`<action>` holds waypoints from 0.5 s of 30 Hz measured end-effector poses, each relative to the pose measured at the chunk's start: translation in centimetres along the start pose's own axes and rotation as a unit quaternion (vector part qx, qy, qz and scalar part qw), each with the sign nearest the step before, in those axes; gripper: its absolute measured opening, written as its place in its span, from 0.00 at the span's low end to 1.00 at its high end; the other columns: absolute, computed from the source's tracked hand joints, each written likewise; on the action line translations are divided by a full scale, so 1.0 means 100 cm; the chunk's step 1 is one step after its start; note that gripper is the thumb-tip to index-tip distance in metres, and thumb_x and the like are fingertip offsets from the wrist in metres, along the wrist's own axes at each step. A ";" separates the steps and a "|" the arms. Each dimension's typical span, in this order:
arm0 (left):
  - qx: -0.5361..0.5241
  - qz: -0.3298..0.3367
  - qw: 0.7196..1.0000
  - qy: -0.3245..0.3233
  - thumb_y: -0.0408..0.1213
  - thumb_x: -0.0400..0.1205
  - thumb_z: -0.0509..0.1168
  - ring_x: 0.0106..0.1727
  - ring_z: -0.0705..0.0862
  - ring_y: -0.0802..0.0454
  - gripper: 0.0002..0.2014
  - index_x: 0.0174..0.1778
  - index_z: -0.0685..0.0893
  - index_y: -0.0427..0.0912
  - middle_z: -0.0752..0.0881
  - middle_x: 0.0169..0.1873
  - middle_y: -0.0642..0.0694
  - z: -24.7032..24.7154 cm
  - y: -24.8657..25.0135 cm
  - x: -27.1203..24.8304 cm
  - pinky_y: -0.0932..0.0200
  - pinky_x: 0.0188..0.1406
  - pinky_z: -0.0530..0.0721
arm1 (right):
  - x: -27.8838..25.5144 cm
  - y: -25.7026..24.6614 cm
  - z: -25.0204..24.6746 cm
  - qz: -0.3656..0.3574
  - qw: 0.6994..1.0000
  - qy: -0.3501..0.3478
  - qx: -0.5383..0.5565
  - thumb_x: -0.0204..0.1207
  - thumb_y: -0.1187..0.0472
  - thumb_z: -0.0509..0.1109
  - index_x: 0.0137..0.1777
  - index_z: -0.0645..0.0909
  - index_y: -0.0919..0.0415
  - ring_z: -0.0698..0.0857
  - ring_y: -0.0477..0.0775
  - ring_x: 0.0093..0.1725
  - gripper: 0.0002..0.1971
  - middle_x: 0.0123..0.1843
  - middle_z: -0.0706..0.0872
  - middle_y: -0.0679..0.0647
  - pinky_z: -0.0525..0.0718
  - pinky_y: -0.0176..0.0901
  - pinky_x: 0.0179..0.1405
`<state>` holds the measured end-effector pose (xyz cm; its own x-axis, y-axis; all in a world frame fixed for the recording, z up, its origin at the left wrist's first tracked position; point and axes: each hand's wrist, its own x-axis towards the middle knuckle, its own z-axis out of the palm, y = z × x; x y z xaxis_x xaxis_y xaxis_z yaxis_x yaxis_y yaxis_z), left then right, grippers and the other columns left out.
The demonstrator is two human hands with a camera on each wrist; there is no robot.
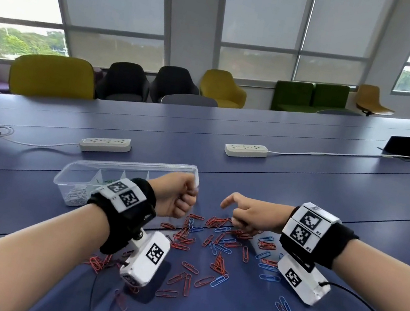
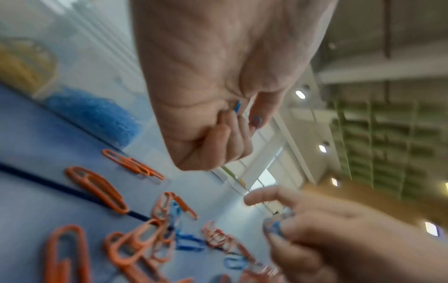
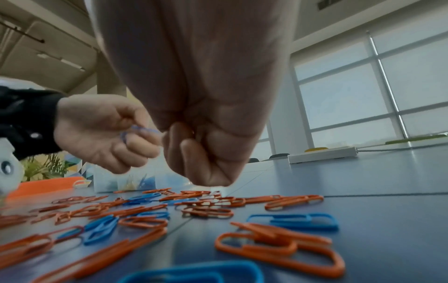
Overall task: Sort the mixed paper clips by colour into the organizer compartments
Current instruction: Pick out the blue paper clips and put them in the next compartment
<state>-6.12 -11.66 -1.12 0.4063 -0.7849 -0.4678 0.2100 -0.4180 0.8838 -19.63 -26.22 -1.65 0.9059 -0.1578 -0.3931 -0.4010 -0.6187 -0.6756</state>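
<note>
left hand (image 1: 178, 197): curled into a fist round blue clips (image 2: 237, 106), raised at 12 o'clock of the pile, just beside the organizer's near end.
right hand (image 1: 250, 216): forefinger out, thumb and other fingers pinching a blue clip (image 2: 274, 227) just above the pile.
loose clips (image 1: 213, 246): orange and blue, scattered on the table (image 1: 301, 187) between both wrists.
organizer (image 1: 126, 166): clear, at 10 o'clock of the pile; blue compartment at its near end.
doing it well: i'd judge, tip the fist low over the blue compartment so none bounce.
</note>
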 end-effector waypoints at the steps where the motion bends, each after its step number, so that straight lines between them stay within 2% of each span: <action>1: -0.072 0.005 0.997 -0.029 0.34 0.71 0.47 0.17 0.57 0.57 0.09 0.24 0.63 0.46 0.60 0.20 0.51 -0.004 0.002 -0.003 0.67 0.17 0.54 | 0.001 -0.002 -0.001 -0.004 1.000 0.001 -0.027 0.82 0.71 0.45 0.63 0.67 0.61 0.64 0.46 0.25 0.15 0.32 0.71 0.51 0.65 0.30 0.19; 4: -0.194 0.021 0.978 -0.069 0.37 0.72 0.49 0.16 0.59 0.56 0.10 0.24 0.65 0.43 0.61 0.19 0.50 -0.012 0.001 -0.008 0.68 0.18 0.52 | 0.005 -0.010 -0.001 -0.012 0.992 0.032 -0.122 0.83 0.70 0.48 0.53 0.71 0.62 0.66 0.44 0.27 0.11 0.34 0.71 0.49 0.67 0.26 0.16; 7: -0.210 0.012 0.976 -0.054 0.38 0.75 0.50 0.14 0.59 0.57 0.15 0.21 0.64 0.44 0.60 0.18 0.51 -0.012 -0.005 -0.006 0.69 0.13 0.51 | 0.010 -0.013 0.001 -0.006 0.975 0.028 -0.222 0.86 0.62 0.51 0.58 0.76 0.66 0.72 0.45 0.35 0.14 0.39 0.75 0.49 0.69 0.24 0.29; 9: -0.186 0.003 0.982 -0.043 0.35 0.72 0.50 0.14 0.59 0.59 0.12 0.22 0.65 0.44 0.61 0.19 0.51 -0.010 -0.009 -0.006 0.70 0.11 0.51 | 0.015 -0.012 0.003 0.010 0.957 0.012 -0.291 0.85 0.53 0.56 0.62 0.76 0.68 0.77 0.54 0.47 0.18 0.50 0.80 0.57 0.70 0.36 0.44; 11: -0.156 0.003 0.987 -0.039 0.34 0.70 0.50 0.14 0.59 0.59 0.07 0.26 0.65 0.43 0.62 0.20 0.51 -0.008 -0.011 -0.007 0.71 0.11 0.52 | 0.020 -0.008 0.006 0.016 0.944 0.016 -0.328 0.82 0.50 0.62 0.62 0.77 0.66 0.80 0.57 0.53 0.19 0.58 0.84 0.59 0.72 0.42 0.49; 13: -0.141 0.003 0.989 -0.041 0.33 0.73 0.48 0.15 0.59 0.59 0.07 0.29 0.66 0.42 0.62 0.21 0.50 -0.007 -0.011 -0.009 0.72 0.11 0.54 | 0.024 -0.005 0.006 0.007 0.942 0.026 -0.336 0.79 0.51 0.67 0.59 0.80 0.64 0.82 0.57 0.55 0.17 0.58 0.85 0.58 0.75 0.43 0.51; 15: -0.147 -0.005 0.988 -0.039 0.34 0.76 0.47 0.15 0.59 0.59 0.10 0.29 0.67 0.42 0.62 0.21 0.51 -0.007 -0.009 -0.008 0.73 0.10 0.54 | 0.026 -0.004 0.005 -0.002 0.943 0.032 -0.331 0.77 0.52 0.69 0.57 0.82 0.64 0.81 0.53 0.49 0.16 0.53 0.86 0.56 0.74 0.41 0.48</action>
<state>-6.03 -10.28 -1.55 0.3354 -0.8191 -0.4654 0.4679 -0.2839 0.8369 -17.13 -26.00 -2.71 0.9222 -0.1872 -0.3383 -0.2433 -0.9611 -0.1312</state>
